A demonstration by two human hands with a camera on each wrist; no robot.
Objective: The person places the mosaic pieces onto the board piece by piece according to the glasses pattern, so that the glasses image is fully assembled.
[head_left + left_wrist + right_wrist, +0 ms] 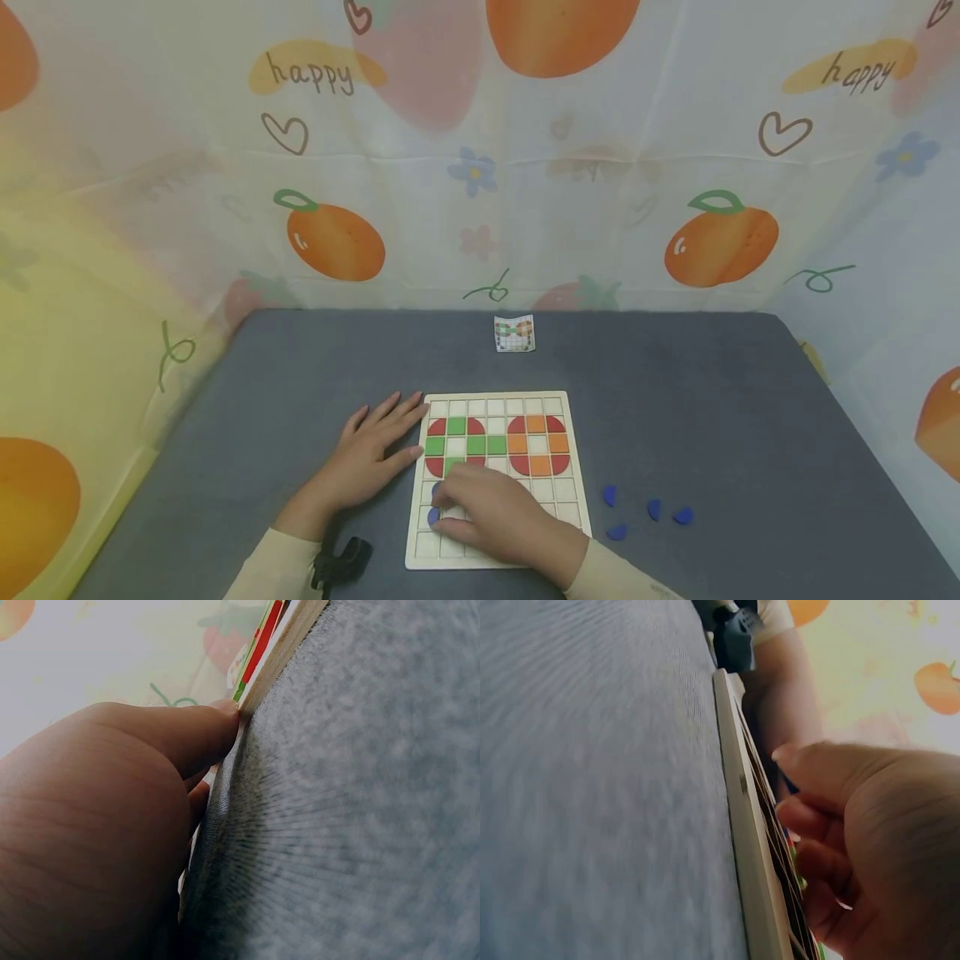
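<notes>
A pale wooden grid board (417, 546) lies on the table, with green and orange square tiles and red round-cornered tiles set in its upper cells. My right hand (498, 508) reaches over the board's lower left, thumb and index finger pinching a small blue round-edged tile (433, 517) at the left column. Just above it, another blue tile (436, 488) shows partly behind the fingers. My left hand (367, 458) lies flat with fingers spread, its fingertips at the board's left edge. In the left wrist view the thumb (202, 731) touches that edge.
Several loose blue tiles (617, 532) lie on the dark grey table (720, 417) right of the board. Beyond the board, a small printed pattern card (514, 334) lies near the back edge. A black strap device (343, 563) sits at the left wrist. A fruit-print curtain (510, 217) hangs behind.
</notes>
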